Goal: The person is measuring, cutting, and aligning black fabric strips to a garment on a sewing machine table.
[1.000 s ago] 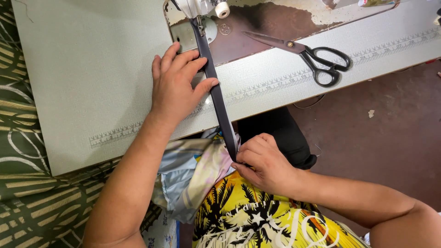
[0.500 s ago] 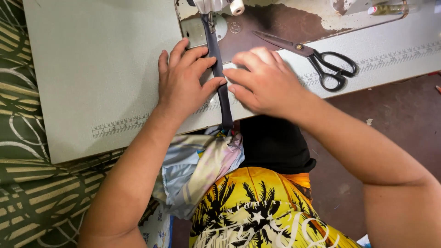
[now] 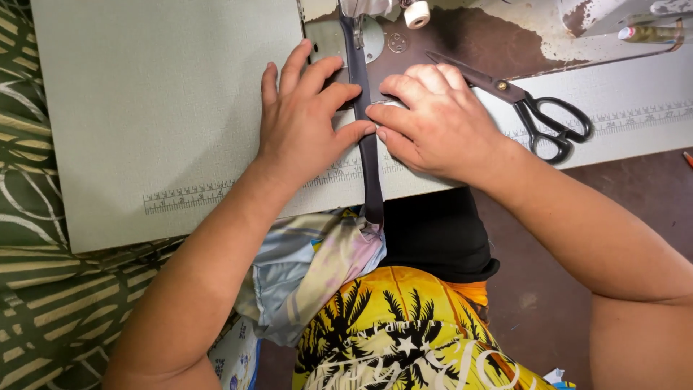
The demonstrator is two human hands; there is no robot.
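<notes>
A long dark strap [image 3: 370, 173] runs from under the sewing machine's presser foot [image 3: 359, 32] down over the table edge to a bundle of pale printed fabric [image 3: 310, 278] in my lap. My left hand [image 3: 307, 119] lies flat on the table left of the strap, thumb and fingertips pressing its edge. My right hand [image 3: 433, 119] rests on the strap's right side, fingers curled and pinching it against the table.
Black-handled scissors [image 3: 538, 115] lie on the table right of my right hand. A printed ruler strip [image 3: 216, 193] runs along the pale table's front edge. Green patterned cloth [image 3: 32, 289] lies left of the table. A thread spool [image 3: 417, 14] sits by the machine.
My right hand rose from my lap to the table and settled on the strap beside the left hand. The view moved closer to the machine.
</notes>
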